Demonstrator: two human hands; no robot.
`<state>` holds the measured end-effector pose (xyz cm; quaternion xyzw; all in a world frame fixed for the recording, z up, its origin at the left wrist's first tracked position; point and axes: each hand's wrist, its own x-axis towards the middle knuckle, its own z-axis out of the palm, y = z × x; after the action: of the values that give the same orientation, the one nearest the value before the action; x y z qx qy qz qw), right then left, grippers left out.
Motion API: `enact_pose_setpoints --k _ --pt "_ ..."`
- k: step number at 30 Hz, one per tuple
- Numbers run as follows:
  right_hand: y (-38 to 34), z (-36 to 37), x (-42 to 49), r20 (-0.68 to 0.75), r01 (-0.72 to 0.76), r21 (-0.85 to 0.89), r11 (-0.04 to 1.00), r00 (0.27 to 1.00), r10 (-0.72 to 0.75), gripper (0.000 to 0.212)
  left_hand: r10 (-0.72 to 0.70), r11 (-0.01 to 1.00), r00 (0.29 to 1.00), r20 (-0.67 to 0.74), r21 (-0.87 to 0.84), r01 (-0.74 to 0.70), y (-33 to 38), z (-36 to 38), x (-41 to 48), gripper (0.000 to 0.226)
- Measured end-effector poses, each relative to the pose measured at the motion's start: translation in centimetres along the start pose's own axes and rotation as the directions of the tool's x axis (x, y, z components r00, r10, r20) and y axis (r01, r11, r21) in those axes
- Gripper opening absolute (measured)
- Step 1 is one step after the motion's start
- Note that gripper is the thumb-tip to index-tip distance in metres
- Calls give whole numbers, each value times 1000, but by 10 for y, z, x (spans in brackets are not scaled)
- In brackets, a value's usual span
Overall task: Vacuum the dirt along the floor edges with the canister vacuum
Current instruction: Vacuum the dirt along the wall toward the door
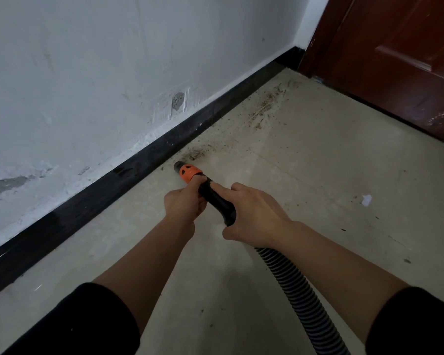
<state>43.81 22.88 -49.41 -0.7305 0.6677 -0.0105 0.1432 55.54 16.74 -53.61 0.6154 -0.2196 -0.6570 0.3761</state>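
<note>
A black vacuum nozzle handle (pixel 215 198) with an orange collar (pixel 189 172) points at the floor close to the black baseboard (pixel 128 167). My left hand (pixel 183 203) grips the handle just behind the orange collar. My right hand (pixel 254 213) holds the rear of the handle, where the ribbed black hose (pixel 300 295) starts and runs back toward the lower right. Brown dirt (pixel 198 152) lies just ahead of the nozzle tip, and a longer trail of dirt (pixel 264 106) follows the baseboard toward the far corner. The canister is out of view.
A white wall (pixel 100 73) with a patched hole rises on the left. A dark red wooden door (pixel 395 67) closes the far right. A scrap of white paper (pixel 366 200) and a few specks lie on the beige floor (pixel 318 162) at right.
</note>
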Motion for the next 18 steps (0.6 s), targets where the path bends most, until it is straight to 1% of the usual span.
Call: enact_pose_setpoints --k 13,18 --pt "-26 5 9 10 35 -6 999 999 -35 95 12 1000 999 -44 2 -11 8 -26 5 24" --pt "-26 7 10 14 11 -5 1000 1000 -11 94 13 1000 1000 -14 17 -13 10 -24 9 23"
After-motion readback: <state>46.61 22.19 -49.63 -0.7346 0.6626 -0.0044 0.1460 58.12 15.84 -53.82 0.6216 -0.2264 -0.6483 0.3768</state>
